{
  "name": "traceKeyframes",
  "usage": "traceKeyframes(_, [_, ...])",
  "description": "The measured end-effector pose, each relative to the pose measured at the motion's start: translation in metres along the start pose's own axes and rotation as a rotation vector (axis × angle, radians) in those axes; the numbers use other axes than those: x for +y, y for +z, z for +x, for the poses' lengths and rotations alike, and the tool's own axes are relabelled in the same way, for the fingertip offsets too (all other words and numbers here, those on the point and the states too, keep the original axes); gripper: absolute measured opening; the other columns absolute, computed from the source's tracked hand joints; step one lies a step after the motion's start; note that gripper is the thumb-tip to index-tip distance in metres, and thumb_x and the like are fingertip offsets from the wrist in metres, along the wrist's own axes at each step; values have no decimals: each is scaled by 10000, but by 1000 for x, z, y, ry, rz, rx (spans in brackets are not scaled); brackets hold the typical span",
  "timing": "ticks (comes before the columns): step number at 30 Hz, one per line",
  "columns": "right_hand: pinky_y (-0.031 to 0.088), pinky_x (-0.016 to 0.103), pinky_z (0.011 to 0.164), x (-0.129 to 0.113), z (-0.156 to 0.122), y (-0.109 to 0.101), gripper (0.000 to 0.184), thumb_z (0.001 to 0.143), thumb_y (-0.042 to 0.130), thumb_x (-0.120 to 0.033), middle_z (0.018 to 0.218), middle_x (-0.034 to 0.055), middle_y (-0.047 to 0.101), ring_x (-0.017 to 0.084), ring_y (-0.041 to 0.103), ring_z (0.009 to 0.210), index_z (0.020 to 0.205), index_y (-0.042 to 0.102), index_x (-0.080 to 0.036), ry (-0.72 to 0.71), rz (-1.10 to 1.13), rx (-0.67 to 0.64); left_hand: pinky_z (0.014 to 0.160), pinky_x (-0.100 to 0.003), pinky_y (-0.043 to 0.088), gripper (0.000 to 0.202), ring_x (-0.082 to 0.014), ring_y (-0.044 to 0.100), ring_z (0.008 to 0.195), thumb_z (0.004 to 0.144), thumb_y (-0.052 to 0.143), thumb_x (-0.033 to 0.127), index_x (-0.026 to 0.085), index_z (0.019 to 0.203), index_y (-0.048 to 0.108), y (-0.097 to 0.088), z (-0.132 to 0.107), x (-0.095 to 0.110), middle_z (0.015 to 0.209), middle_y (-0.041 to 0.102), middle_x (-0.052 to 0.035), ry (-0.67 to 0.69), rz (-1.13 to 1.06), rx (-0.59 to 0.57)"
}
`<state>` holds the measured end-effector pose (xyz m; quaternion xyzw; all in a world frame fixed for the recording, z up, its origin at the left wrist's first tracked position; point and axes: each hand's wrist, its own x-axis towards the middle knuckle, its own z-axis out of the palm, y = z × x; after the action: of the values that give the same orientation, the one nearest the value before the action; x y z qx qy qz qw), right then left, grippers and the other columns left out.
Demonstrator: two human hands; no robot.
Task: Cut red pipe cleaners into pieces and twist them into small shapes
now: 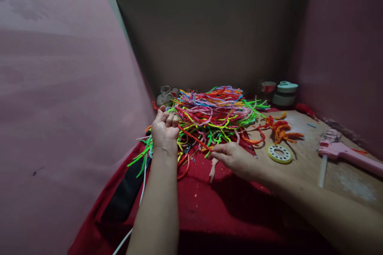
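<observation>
A red pipe cleaner [195,138] is stretched between my two hands, in front of a big heap of many-coloured pipe cleaners [212,107]. My left hand [165,125] is closed round it, and a short red end sticks out past the fingers. On the other side my right hand [229,157] pinches the lower end between thumb and fingers. Under the stretched piece, partly hidden by my left forearm, lie scissors with red handles [184,167]. A pale pink piece [213,170] lies just below my right fingertips.
A pink glue gun [338,149] with a clear stick lies at the right, near a yellow-rimmed tape spool [279,153] and an orange pipe-cleaner bundle [283,130]. A mint-lidded container [285,93] stands at the back. On the left are a black flat object [124,191] and a white cable [143,185].
</observation>
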<state>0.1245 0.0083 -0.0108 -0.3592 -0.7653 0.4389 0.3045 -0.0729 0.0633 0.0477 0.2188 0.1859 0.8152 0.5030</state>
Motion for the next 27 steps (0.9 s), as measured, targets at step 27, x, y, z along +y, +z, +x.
traceKeyframes(27, [301,230,527,3,4,-16,267,792,467,-263,570,-7,526,92,397,520,702,679,-129,69,11,-35,351,-166,175,226,-14,251,294,914,362,134,174,723,477,-20,12,27,443,333,96,181,28,118])
